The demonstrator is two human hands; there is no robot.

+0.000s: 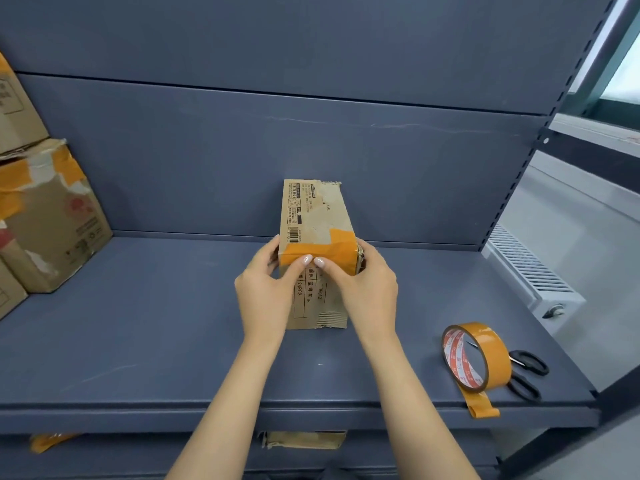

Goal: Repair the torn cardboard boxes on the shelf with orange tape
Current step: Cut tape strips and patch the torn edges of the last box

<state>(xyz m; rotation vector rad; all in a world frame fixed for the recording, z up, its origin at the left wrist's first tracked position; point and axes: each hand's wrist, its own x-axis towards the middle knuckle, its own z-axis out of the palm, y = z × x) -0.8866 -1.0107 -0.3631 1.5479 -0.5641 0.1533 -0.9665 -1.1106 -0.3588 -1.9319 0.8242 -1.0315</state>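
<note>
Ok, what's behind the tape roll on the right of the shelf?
Black scissors lie behind the orange tape roll, on its right. Both handle loops show and a thin bit of blade shows through the roll's hole; the rest of the blades is covered by the roll.

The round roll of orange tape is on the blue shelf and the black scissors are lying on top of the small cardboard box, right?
Not quite. The round roll of orange tape is on the blue shelf, but the black scissors lie on the shelf behind the roll, not on the small cardboard box. The head view shows this.
</note>
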